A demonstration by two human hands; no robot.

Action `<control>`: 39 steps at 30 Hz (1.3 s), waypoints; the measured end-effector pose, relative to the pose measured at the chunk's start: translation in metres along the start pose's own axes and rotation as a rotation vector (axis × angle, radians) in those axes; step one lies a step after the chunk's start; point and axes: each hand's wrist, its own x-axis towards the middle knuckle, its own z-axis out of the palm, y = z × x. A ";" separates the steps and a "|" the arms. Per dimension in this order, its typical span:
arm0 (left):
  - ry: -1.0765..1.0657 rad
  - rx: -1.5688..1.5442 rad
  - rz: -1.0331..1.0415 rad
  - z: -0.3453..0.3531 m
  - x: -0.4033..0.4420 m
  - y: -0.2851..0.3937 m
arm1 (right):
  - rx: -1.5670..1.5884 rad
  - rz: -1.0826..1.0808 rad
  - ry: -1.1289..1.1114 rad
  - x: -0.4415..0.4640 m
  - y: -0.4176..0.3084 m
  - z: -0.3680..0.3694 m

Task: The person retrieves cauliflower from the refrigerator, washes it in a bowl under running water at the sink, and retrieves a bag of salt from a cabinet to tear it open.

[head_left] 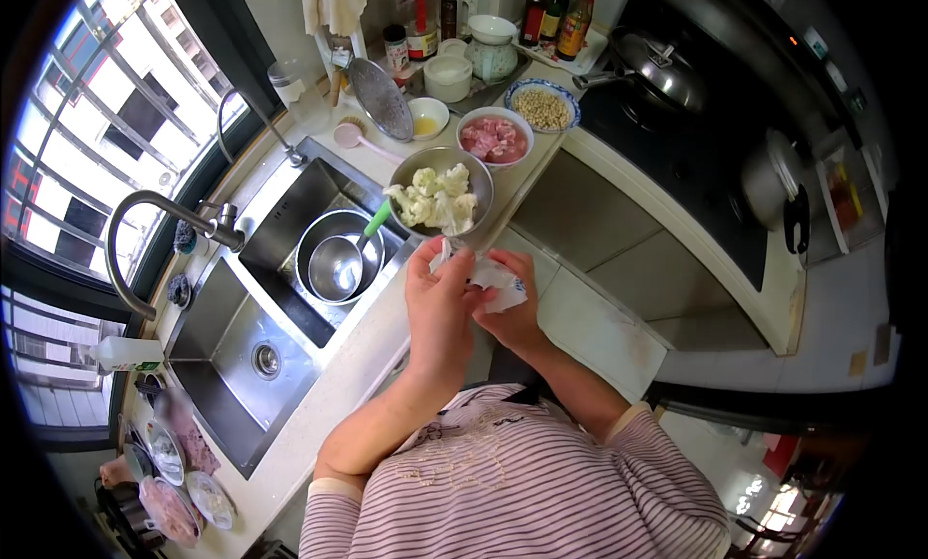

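A small whitish plastic packet (498, 277) with some blue print is pinched between my two hands. My left hand (440, 286) grips its upper left end, and my right hand (515, 313) has fingers closed on the right part. Just beyond my fingertips stands a metal bowl (481, 179) holding pale cauliflower florets (430, 197). The fingers partly cover the packet, so its contents cannot be made out.
A bowl of raw meat (494, 139) and a bowl of soybeans (543, 109) stand behind. On the left, the double sink (217, 332) holds a metal basin and a green-handled ladle (340, 266). A lidded wok (657, 71) sits on the stove (691, 172).
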 end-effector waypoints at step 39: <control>-0.042 0.044 -0.065 0.045 0.156 -0.094 | 0.203 0.436 -0.674 0.191 0.115 -0.091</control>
